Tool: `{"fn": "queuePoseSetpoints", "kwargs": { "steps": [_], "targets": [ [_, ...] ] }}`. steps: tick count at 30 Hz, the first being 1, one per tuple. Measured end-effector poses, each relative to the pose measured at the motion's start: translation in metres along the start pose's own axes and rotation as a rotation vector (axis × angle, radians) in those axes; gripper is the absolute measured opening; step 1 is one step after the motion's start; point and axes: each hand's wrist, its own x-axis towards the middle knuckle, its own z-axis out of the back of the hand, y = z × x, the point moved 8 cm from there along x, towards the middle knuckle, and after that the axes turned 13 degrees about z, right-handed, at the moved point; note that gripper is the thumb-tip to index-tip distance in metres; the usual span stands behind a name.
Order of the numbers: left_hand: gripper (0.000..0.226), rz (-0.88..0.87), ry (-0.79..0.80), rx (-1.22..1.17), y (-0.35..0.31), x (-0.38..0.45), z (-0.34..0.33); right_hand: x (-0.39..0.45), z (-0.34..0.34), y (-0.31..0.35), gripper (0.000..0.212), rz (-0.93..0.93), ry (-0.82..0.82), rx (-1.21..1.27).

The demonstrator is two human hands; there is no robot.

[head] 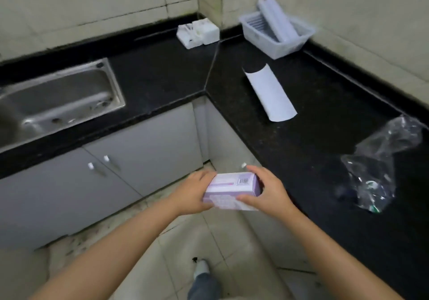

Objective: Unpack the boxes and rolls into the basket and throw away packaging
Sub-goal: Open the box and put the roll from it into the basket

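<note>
While both hands hold it out over the floor, clear of the tabletop [290,137], the box [233,190] lies level between them, barcode up. The left hand [195,193] cups one end, fingers wrapped round it; the right hand [267,192] pinches the other end, thumb on the near edge and fingers over the top. It looks like thin, light card: stiff enough along the edges, but the broad faces would likely dent if squeezed, so the corners and the end flap are the places to take hold. Far ahead of the right hand, the basket [277,44] already holds rolls [278,19]. A curled sheet [269,93] lies between basket and hands, and a crumpled clear wrapper [376,165] lies just beyond the right hand, both likely packaging to bin.
</note>
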Motion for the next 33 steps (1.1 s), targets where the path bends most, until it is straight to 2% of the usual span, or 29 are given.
{"fn": "queuePoseSetpoints", "kwargs": {
  "steps": [4,8,11,16,20,23,30,33],
  "targets": [
    [0.070,0.044,0.055,-0.030,0.064,0.028,0.030,0.064,-0.037,0.036,0.074,0.078,0.066,-0.051],
    [0.067,0.087,0.057,-0.083,0.096,0.064,0.051,0.116,-0.047,0.044,0.077,0.058,0.122,-0.045],
    [0.057,0.087,0.028,-0.060,0.107,0.101,0.068,0.150,-0.044,0.032,0.064,-0.009,0.174,-0.012],
    [0.048,0.086,-0.020,-0.030,0.111,0.161,0.106,0.200,-0.022,-0.002,0.044,-0.201,0.080,0.223],
    [0.057,0.087,-0.066,0.097,0.114,0.221,0.153,0.272,-0.014,-0.021,0.035,-0.191,0.094,0.304],
    [0.061,0.136,-0.042,0.184,0.121,0.264,0.184,0.325,-0.011,-0.032,0.037,-0.232,0.098,0.373],
    [0.056,0.189,-0.018,0.251,0.131,0.342,0.226,0.411,-0.005,-0.046,0.037,-0.333,0.072,0.463],
    [0.062,0.144,0.092,0.288,0.134,0.366,0.226,0.426,-0.010,-0.054,0.038,-0.394,0.041,0.416]
  ]
}}
